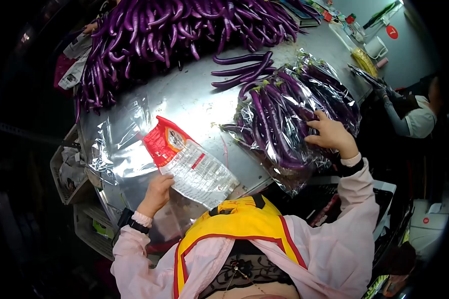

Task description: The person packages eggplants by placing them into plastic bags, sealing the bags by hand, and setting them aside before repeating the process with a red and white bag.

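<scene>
My left hand (pixel 157 193) pinches the lower left edge of a red and silver printed bag (pixel 192 167) that lies flat on the metal table (pixel 204 107). My right hand (pixel 331 133) rests with fingers spread on clear-wrapped packs of purple eggplants (pixel 279 119) at the right of the table. Several loose eggplants (pixel 242 70) lie just beyond the packs. Clear plastic sheets (pixel 122 134) are spread on the table left of the printed bag.
A large heap of eggplants (pixel 169 30) covers the far side. Crates (pixel 67 174) stand at the table's left edge. A white jug (pixel 375 48) is at the far right. Another person's gloved arm (pixel 396 117) holds something at the right; another hand (pixel 90 28) shows at the far left.
</scene>
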